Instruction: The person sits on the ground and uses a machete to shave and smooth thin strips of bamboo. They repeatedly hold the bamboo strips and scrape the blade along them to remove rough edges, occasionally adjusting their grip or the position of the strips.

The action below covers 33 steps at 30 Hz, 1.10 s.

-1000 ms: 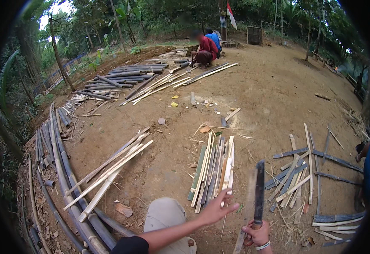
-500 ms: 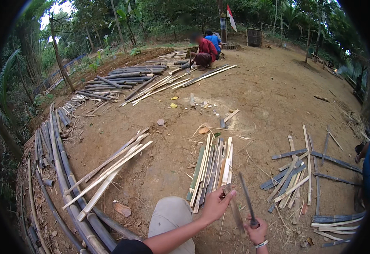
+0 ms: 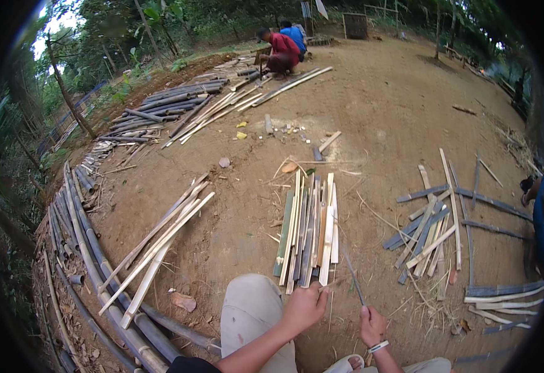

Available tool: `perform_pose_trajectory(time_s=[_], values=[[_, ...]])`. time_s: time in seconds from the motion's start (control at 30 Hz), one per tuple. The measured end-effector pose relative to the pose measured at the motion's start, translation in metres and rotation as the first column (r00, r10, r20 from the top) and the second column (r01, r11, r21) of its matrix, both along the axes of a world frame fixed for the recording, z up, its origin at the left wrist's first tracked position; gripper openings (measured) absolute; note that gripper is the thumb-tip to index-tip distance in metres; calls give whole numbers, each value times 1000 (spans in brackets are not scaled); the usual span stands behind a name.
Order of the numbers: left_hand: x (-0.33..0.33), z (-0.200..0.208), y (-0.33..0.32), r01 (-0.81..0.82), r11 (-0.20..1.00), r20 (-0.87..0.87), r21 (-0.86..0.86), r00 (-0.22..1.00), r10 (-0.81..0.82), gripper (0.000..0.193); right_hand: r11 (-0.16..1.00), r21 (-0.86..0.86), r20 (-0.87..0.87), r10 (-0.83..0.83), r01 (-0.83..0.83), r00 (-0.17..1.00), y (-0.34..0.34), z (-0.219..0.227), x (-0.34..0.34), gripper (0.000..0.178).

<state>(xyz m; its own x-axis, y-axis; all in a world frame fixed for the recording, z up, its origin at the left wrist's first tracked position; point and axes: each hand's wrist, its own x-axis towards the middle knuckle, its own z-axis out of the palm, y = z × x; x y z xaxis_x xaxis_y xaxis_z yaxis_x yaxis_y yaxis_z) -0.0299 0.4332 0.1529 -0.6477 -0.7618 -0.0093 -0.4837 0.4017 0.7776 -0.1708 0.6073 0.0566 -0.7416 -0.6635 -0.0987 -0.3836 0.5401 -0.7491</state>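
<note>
One strip (image 3: pixel 330 285) has turned, left hand (image 3: pixel 305 307) gripping it (right hand (image 3: pixel 372 324) grips one knife (image 3: pixel 356 283)).

No text, label, brand, number or sign can be read; the pale band (image 3: pixel 378 346) on the person's right wrist is too small to show any marking clearly, while the red shirt (image 3: pixel 284 51) and blue shirt (image 3: pixel 294 36) of two co-workers, and the dark panel (image 3: pixel 354 26) beyond them, are too distant for lettering to be made out
</note>
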Motion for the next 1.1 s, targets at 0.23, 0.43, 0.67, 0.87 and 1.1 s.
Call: perform_pose_trajectory(time_s=[0.23,0.43,0.67,0.87,1.1], values=[[5,-14,6,118,974,67,-192,992,-107,23,975,11,152,216,-221,964,-19,24,18,38],[11,-22,7,9,998,-66,58,998,-5,23,947,268,139,143,-177,980,-28,-22,-32,54],[20,-35,-1,-69,974,-100,215,991,93,25,936,285,171,163,-207,972,-30,-34,-42,49],[26,-34,-2,-142,947,-84,288,981,173,23,939,187,59,282,-288,958,-35,-31,-15,52],[15,-28,-3,-125,962,-85,245,985,149,25,916,353,127,155,-191,980,-27,-50,-42,58]])
